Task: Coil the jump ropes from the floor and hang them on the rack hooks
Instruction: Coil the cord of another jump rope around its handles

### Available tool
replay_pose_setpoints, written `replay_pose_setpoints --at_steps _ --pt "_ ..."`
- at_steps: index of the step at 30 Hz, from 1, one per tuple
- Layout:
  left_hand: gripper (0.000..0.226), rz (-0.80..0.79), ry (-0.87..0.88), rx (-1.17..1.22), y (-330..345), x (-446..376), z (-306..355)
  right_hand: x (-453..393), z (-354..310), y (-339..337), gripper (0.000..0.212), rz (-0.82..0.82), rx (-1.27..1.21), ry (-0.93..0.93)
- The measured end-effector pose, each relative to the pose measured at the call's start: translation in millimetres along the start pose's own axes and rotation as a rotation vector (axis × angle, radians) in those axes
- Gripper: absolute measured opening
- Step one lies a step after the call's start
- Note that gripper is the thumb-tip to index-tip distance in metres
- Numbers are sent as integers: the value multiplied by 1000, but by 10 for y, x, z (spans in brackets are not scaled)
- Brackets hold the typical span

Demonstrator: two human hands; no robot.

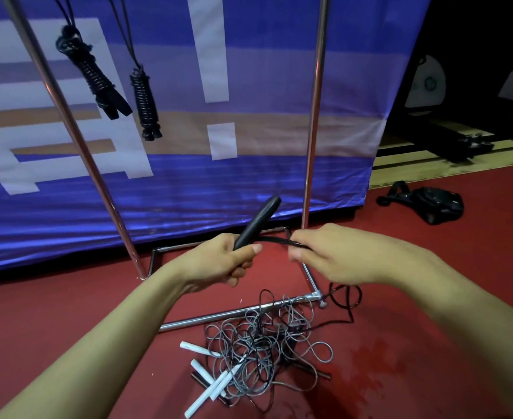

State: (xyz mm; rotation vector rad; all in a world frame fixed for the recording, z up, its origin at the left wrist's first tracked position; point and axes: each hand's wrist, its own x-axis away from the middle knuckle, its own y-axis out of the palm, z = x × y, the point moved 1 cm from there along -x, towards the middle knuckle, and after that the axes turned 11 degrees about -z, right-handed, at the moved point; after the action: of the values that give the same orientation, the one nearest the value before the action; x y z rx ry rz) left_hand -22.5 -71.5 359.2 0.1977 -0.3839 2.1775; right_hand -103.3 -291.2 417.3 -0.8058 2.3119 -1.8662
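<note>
My left hand grips the black handle of a jump rope, which points up and to the right. My right hand pinches that rope's black cord just right of the handle. The cord trails down to loops on the floor. Below my hands lies a tangled pile of grey and black ropes with white handles. Two coiled black ropes hang from above on the rack, whose hooks are out of view.
The rack's two chrome uprights and its base bars stand on the red floor. A blue banner hangs behind it. A black bag lies on the floor at the right.
</note>
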Motion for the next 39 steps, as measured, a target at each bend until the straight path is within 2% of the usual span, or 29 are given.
replay_pose_setpoints --at_steps 4,6,9,12,14,16,19,22,24,26,27,30,34,37,39 --pt "23 -98 -30 -20 52 20 29 26 -355 -63 18 159 460 -126" --pt "24 -150 -58 -29 105 15 29 12 -358 -101 10 261 534 -181" --pt "35 -206 -120 -123 154 22 26 17 -360 -143 4 324 556 -270" --pt "41 -332 -187 -356 242 66 78 -11 -275 -252 25 441 456 -335" --pt "44 -389 -188 -496 344 94 153 -59 -160 -320 39 490 418 -280" --pt "44 -428 -160 -526 412 129 241 -119 -8 -304 47 537 409 -217" --pt "46 -467 -56 -468 412 222 365 -250 261 -206 51 436 175 -88" --pt "51 -369 109 -443 388 272 437 -389 474 -2 15 249 -102 -115" --pt "50 -254 175 -360 360 272 430 -438 486 179 17 122 -391 -105" --pt "41 -173 190 -235 306 270 399 -428 375 319 31 71 -552 -106" --pt "37 -136 187 -176 265 268 384 -430 324 373 34 80 -559 -136" --pt "35 -70 187 -28 124 277 352 -452 262 424 18 104 -644 -193" --pt "45 27 179 83 21 244 268 -469 238 441 32 205 -756 -168" --pt "31 138 225 125 -41 188 229 -487 240 496 40 203 -806 -131" --pt "22 232 224 178 -137 156 191 -464 254 499 30 218 -685 -93"
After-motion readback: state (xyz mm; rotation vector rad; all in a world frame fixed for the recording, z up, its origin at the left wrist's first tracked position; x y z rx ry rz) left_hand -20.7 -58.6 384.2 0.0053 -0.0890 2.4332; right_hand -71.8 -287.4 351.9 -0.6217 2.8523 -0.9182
